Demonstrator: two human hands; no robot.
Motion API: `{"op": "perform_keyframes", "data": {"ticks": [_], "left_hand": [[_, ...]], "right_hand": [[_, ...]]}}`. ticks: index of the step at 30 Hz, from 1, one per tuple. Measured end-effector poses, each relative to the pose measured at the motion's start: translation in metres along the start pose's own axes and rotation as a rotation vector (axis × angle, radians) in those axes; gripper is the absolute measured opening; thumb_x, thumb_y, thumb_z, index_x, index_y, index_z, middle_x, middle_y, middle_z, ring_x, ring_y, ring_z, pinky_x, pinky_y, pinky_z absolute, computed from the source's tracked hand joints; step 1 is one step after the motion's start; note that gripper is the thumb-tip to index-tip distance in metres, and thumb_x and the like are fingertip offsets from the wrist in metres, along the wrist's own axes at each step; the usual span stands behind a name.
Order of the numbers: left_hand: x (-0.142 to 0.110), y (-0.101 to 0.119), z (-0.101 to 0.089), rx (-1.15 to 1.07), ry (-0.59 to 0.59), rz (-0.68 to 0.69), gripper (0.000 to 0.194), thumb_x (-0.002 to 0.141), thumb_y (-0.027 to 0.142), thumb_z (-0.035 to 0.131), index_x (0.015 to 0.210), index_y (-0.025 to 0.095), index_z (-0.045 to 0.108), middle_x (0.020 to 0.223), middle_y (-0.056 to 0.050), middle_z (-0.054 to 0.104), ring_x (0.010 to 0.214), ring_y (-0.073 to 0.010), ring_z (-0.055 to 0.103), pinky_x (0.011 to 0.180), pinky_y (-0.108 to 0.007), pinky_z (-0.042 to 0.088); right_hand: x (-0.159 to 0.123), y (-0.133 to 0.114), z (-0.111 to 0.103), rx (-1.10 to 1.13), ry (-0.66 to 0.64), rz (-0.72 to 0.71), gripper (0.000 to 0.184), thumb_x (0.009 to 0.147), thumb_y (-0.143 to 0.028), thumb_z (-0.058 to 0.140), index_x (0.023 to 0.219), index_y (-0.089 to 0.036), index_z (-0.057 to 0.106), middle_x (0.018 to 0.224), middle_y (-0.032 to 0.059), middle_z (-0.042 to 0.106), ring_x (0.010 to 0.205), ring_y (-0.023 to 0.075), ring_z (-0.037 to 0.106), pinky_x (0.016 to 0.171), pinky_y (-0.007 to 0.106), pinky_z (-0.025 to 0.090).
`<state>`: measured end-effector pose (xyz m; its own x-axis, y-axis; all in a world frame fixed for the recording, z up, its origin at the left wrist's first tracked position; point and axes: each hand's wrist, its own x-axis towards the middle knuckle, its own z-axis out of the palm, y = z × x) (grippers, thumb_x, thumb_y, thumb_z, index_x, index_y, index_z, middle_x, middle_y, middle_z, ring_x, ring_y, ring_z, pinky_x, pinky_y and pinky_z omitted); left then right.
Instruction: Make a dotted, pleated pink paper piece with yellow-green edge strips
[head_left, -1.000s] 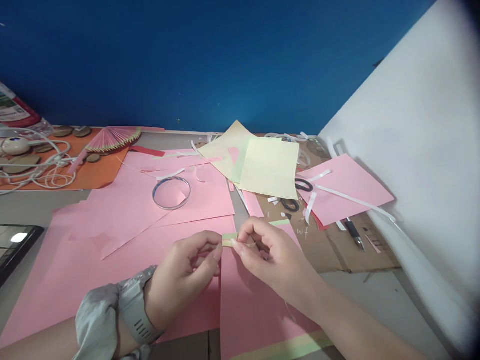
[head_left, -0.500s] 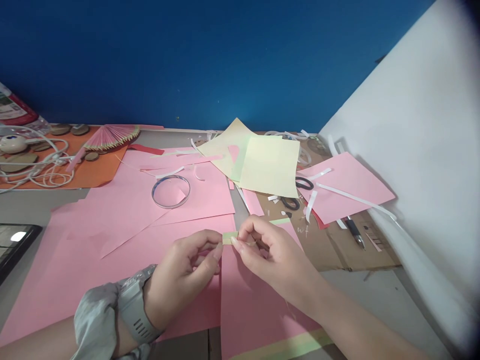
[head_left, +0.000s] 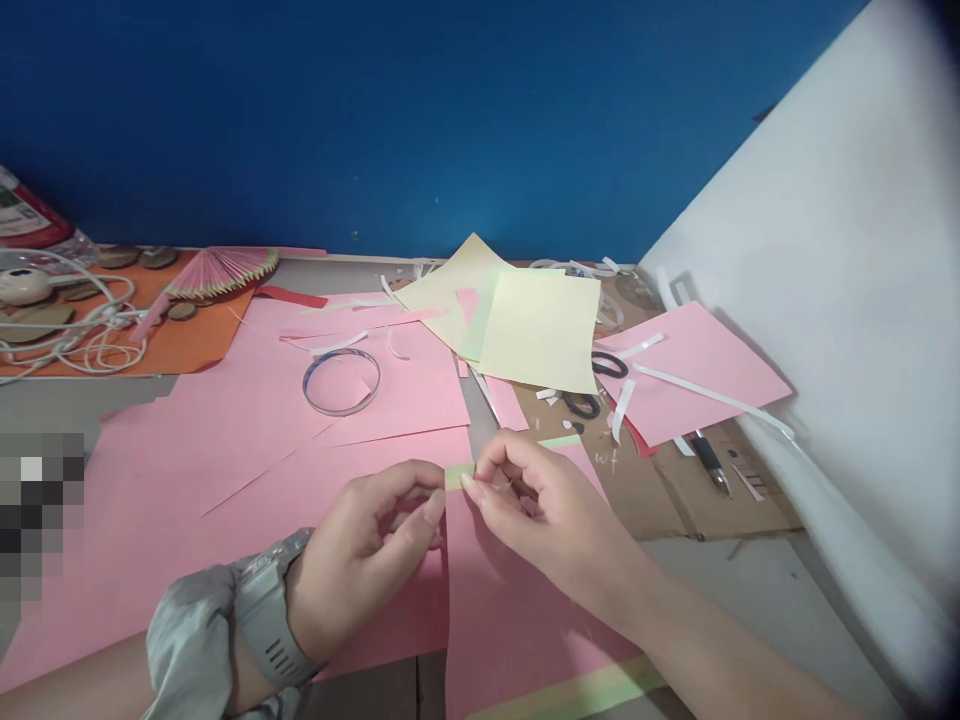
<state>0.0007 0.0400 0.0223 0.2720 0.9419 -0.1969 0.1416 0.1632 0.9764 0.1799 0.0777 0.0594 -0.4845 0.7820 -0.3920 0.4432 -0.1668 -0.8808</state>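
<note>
Both of my hands are at the upper left corner of a pink paper sheet with yellow and green strips along its top and bottom edges. My left hand is closed at the sheet's left edge, thumb and index finger pinching there; its other fingers are curled and partly hidden. My right hand pinches the top edge between thumb and curled index finger, just right of the corner. Whether a small thing is also tucked inside the right fingers is hidden.
Large pink sheets lie to the left with a tape roll on them. Behind are pale yellow paper, black scissor handles and a pleated pink fan. On the right are cardboard and a pen.
The lower left edge of the pink sheet has shifted slightly to the right. Both hands keep nearly the same place and pinch.
</note>
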Motion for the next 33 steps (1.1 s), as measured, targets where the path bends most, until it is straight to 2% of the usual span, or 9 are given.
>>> {"op": "perform_keyframes", "data": {"ticks": [5,17,24,29,33], "left_hand": [[0.0006,0.0017,0.0006,0.021,-0.025,-0.054,0.022,0.089,0.035,0.049,0.093,0.016,0.059,0.085,-0.004,0.063,0.065,-0.0113,0.056,0.057,-0.021,0.045],[0.0012,-0.0007,-0.0006,0.139,0.007,-0.03,0.023,0.09,0.033,0.042,0.079,0.016,0.053,0.066,0.003,0.05,0.058,-0.0093,0.043,0.054,-0.02,0.038],[0.0021,0.0,-0.0018,0.169,0.001,-0.001,0.028,0.092,0.037,0.04,0.084,0.016,0.056,0.068,0.002,0.055,0.06,-0.0101,0.047,0.057,-0.021,0.039],[0.0038,-0.0011,-0.0009,0.297,0.087,0.006,0.032,0.093,0.036,0.038,0.069,0.018,0.05,0.059,0.005,0.043,0.054,-0.0089,0.039,0.051,-0.02,0.034],[0.004,-0.001,-0.0005,0.39,0.125,0.011,0.035,0.093,0.036,0.037,0.063,0.019,0.041,0.055,0.007,0.039,0.05,-0.0087,0.037,0.048,-0.02,0.03]], "right_hand": [[0.0006,0.0003,0.0,0.0,-0.015,-0.009,0.017,0.09,-0.032,0.047,0.076,-0.023,0.041,0.062,-0.0065,0.036,0.056,0.0109,0.034,0.052,0.024,0.031],[0.0002,0.0028,0.0006,-0.025,-0.031,-0.01,0.015,0.091,-0.028,0.045,0.078,-0.024,0.04,0.062,-0.0073,0.033,0.057,0.011,0.032,0.053,0.024,0.029],[0.0012,0.0007,-0.0003,-0.04,-0.064,0.004,0.014,0.091,-0.027,0.045,0.078,-0.023,0.039,0.062,-0.0078,0.034,0.057,0.0104,0.032,0.053,0.024,0.028],[0.0015,0.0009,0.0001,-0.039,-0.117,0.002,0.015,0.091,-0.028,0.044,0.078,-0.023,0.039,0.063,-0.0077,0.036,0.058,0.0101,0.032,0.053,0.024,0.029],[0.0015,0.0091,0.0037,-0.071,-0.031,-0.016,0.014,0.092,-0.032,0.044,0.081,-0.024,0.046,0.066,-0.0071,0.043,0.059,0.01,0.037,0.053,0.024,0.029]]}}
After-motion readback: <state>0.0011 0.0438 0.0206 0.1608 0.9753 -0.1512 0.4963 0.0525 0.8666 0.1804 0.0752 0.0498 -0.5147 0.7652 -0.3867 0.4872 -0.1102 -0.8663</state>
